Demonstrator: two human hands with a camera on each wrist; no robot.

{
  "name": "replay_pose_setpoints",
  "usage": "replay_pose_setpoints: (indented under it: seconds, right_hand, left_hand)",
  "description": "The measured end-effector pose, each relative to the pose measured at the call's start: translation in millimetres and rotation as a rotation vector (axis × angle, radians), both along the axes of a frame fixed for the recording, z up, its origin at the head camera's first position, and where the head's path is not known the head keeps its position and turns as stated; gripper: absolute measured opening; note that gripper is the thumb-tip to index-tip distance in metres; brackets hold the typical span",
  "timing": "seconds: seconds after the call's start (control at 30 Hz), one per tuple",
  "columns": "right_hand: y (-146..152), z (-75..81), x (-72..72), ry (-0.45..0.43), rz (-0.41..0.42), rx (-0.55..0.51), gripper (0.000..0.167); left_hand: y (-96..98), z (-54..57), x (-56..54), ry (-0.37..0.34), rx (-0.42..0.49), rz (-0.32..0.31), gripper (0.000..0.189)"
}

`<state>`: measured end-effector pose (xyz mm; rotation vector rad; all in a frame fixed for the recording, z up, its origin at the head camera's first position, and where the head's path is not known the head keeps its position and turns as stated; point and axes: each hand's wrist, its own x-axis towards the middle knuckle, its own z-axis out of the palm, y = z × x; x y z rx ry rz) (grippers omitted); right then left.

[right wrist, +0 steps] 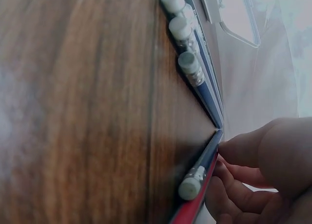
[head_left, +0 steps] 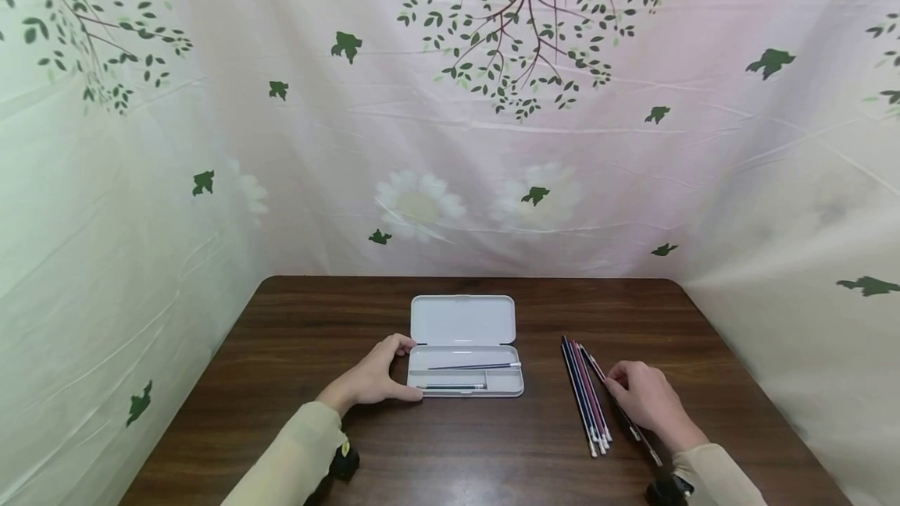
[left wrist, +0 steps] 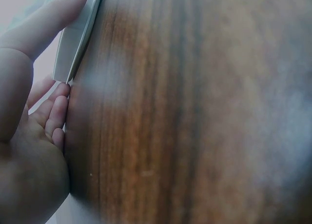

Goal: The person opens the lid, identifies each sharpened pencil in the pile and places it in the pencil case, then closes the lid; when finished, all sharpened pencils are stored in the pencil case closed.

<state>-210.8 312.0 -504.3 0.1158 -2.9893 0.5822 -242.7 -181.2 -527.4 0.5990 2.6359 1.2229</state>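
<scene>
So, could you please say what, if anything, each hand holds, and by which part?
The left hand holds the open white rectangular case by its left end. The right hand touches a slim red pencil; whether it grips cannot be told.

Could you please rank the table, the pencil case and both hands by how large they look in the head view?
1. Table
2. Pencil case
3. Left hand and right hand: too alike to rank

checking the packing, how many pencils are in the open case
2 in the open case: one pencil lies along the far compartment, and a second pencil lies in the near left compartment. Another directly underneath either would be hidden.
</scene>
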Motion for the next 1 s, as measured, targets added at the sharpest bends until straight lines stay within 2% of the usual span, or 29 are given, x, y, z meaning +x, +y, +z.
replay_pose_setpoints:
  seconds: [0.67, 1.0]
  right_hand:
    - [-3.0, 2.4, -1.5, -0.083, -0.052, 0.003, 0.012]
    - [-0.1, 4.4, -2.1, -0.099, -0.040, -0.004, 0.009]
  left_hand:
    - [-0.4, -0.1, 0.2, 0.001, -0.006, 0.001, 0.087]
    - [-0.3, 0.5, 1.4, 0.006, -0.007, -0.003, 0.087]
